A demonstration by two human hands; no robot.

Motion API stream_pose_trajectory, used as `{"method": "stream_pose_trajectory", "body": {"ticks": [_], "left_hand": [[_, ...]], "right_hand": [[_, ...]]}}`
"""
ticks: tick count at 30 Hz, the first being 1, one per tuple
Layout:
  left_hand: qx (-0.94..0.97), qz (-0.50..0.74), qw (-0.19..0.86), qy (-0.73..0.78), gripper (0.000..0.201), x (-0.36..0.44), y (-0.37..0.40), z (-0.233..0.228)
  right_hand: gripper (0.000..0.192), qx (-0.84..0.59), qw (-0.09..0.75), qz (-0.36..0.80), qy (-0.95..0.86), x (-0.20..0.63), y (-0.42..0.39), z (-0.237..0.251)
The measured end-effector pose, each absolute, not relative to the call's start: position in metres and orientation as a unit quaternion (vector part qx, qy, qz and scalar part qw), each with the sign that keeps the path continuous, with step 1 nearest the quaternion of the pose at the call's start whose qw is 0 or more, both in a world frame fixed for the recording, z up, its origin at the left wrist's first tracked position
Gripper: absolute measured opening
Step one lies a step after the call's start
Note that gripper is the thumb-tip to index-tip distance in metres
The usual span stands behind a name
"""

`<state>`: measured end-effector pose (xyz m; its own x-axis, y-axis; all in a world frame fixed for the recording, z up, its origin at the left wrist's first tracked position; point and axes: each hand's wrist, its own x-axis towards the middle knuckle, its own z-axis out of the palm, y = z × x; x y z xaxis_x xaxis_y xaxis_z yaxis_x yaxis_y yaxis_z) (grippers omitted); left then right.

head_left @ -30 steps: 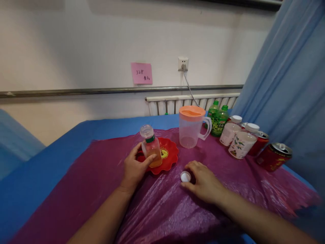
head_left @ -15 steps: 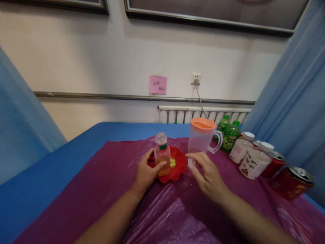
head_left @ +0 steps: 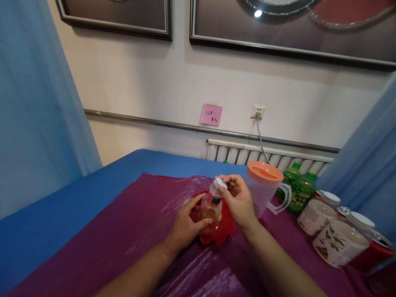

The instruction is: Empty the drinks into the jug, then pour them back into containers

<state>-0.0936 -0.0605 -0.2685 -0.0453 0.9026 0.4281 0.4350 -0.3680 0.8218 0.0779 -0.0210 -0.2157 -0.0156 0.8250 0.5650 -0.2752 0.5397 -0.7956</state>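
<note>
I see my right hand (head_left: 236,200) up at the mouth of the bottle (head_left: 211,206), fingers pinched together on the white cap (head_left: 220,182). 1 second ago that cap lay on the purple sheet (head_left: 139,231) under the same hand; half a second ago the hand was in the air beside the jug (head_left: 262,187). Now the cap sits tilted on the neck, touching it, so I judge it is being set on rather than already screwed down.

My left hand (head_left: 185,227) is clamped around the bottle's body, as it was in both earlier views, though the bottle now leans toward the right hand instead of standing straight. It sits over the red dish (head_left: 224,231) on the tabletop; I cannot tell whether its base touches the dish. Amber liquid fills the lower part.

My view has also tipped up, so the wall frames show now.

The jug stands just behind the right hand. 2 green bottles (head_left: 297,192) and 2 white jars (head_left: 328,227) are off to the right, well apart from both hands.
</note>
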Motion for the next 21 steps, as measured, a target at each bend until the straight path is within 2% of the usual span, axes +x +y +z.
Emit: {"method": "stream_pose_trajectory", "body": {"ticks": [10, 17, 21], "left_hand": [[0.674, 0.505, 0.215, 0.494, 0.065, -0.091, -0.067, -0.266], [0.685, 0.512, 0.186, 0.485, 0.06, -0.092, -0.072, -0.261], [0.689, 0.514, 0.17, 0.482, 0.059, -0.093, -0.072, -0.26]], "right_hand": [[0.026, -0.229, 0.564, 0.332, -0.721, 0.108, -0.041, -0.202], [0.034, -0.229, 0.573, 0.233, -0.752, 0.109, -0.041, -0.198], [0.033, -0.226, 0.572, 0.229, -0.755, 0.109, -0.042, -0.197]]}}
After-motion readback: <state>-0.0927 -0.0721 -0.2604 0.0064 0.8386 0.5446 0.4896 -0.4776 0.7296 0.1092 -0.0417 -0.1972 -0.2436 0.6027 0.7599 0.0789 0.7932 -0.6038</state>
